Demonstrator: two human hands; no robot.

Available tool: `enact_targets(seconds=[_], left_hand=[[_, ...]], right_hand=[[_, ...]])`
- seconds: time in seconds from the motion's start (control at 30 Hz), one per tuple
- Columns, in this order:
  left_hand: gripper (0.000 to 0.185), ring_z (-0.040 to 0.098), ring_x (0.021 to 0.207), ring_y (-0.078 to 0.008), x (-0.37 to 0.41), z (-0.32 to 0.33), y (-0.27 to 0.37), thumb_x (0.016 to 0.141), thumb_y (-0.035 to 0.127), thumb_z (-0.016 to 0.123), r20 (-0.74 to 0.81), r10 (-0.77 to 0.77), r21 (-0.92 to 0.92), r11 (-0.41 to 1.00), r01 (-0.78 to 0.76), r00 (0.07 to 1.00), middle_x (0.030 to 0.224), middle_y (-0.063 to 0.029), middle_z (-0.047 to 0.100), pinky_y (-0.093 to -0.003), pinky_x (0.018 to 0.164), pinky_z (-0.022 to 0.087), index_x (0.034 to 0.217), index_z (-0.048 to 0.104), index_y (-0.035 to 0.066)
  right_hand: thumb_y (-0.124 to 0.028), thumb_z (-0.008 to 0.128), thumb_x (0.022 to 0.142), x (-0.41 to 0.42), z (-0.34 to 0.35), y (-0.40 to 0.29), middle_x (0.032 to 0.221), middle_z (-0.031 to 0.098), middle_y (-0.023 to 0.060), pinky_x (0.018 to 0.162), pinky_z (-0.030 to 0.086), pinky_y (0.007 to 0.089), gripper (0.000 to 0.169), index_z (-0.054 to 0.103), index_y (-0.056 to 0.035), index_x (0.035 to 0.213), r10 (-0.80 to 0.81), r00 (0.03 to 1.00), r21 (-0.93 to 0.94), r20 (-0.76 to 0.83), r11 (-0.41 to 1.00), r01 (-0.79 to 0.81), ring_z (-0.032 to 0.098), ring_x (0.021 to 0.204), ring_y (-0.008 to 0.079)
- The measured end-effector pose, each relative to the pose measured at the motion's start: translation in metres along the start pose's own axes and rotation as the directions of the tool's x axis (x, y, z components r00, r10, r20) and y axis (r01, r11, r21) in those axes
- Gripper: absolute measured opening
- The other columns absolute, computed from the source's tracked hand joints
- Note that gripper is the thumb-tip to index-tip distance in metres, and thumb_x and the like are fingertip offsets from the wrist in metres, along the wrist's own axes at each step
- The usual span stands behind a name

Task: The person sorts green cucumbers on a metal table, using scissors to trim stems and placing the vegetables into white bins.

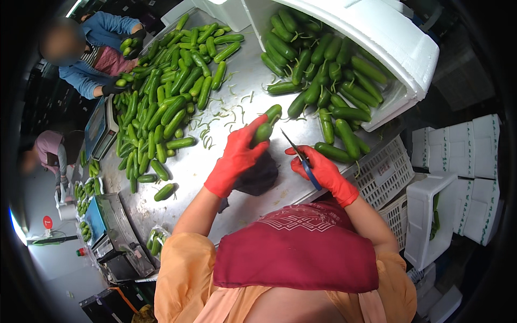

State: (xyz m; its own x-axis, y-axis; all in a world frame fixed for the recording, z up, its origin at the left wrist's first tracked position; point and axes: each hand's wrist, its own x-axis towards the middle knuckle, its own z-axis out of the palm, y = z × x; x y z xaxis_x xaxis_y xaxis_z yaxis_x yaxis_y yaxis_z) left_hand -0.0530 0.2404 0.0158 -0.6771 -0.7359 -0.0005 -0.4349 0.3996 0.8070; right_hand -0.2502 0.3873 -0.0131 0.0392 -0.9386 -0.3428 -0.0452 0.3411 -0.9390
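My left hand [242, 151], in a red rubber glove, holds two green cucumbers [264, 131] above the metal table [226, 161]. My right hand [323, 171], gloved the same way, grips scissors with blue handles [309, 171]; their blades point up and left, apart from the cucumbers. Cut stems [208, 137] lie scattered beyond my left hand. Left of them spreads a large heap of cucumbers [173, 109]. On the right, more cucumbers with stems [315, 93] spill from a tipped white foam box [387, 36]. A dark cloth [258, 177] lies beneath my left wrist.
A co-worker in a blue sleeve [74, 78] handles cucumbers at the far left, beside a scale [106, 129]. Another person bends farther off. White plastic crates [381, 177], an upright foam box [418, 226] and stacked foam boxes [476, 149] stand at the right.
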Motion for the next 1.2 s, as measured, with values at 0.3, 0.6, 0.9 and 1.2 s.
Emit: enact_targets(seconds=[0.3,0.6,0.9,1.2], left_hand=[[0.057,0.060,0.088,-0.0355,-0.014,0.001,0.030,0.077,0.007,0.069,0.115,0.049,0.146,0.987,-0.066,0.992,0.102,-0.0181,0.064,-0.0408,0.079,0.048,0.132,0.053,0.012],[0.052,0.057,0.110,-0.0155,-0.013,-0.006,0.013,0.082,0.002,0.067,-0.197,0.097,-0.381,0.909,-0.168,0.976,0.117,-0.0095,0.065,-0.0318,0.095,0.043,0.132,0.054,0.007],[0.062,0.054,0.120,-0.0302,-0.014,-0.014,-0.003,0.089,0.025,0.067,-0.014,-0.285,-0.946,0.313,0.079,0.958,0.125,-0.0206,0.057,-0.0411,0.099,0.046,0.138,0.037,0.001],[0.060,0.056,0.118,-0.0312,-0.017,-0.014,-0.022,0.097,0.034,0.053,0.149,-0.387,-0.979,-0.187,0.081,0.910,0.125,-0.0241,0.055,-0.0372,0.096,0.051,0.133,0.037,-0.010]], right_hand=[[-0.021,0.066,0.088,-0.008,0.007,-0.018,0.087,0.060,0.0033,0.070,0.047,0.0272,0.035,0.058,-0.0078,0.120,-0.024,0.998,-0.085,-0.059,0.996,0.018,0.057,0.075,0.0111],[-0.019,0.064,0.091,-0.015,0.014,-0.012,0.077,0.060,0.0001,0.058,0.041,0.0191,0.030,0.059,-0.0079,0.118,0.121,0.985,0.222,-0.124,0.971,-0.091,0.055,0.069,0.0052],[-0.018,0.062,0.092,-0.014,0.026,-0.013,0.080,0.059,0.0018,0.062,0.043,0.0213,0.034,0.055,-0.0062,0.123,0.175,0.982,0.278,-0.070,0.949,-0.149,0.054,0.070,0.0064],[-0.017,0.063,0.092,-0.010,0.035,-0.007,0.080,0.060,0.0015,0.060,0.043,0.0207,0.034,0.055,-0.0069,0.124,0.170,0.985,0.281,-0.035,0.947,-0.154,0.053,0.068,0.0057]])
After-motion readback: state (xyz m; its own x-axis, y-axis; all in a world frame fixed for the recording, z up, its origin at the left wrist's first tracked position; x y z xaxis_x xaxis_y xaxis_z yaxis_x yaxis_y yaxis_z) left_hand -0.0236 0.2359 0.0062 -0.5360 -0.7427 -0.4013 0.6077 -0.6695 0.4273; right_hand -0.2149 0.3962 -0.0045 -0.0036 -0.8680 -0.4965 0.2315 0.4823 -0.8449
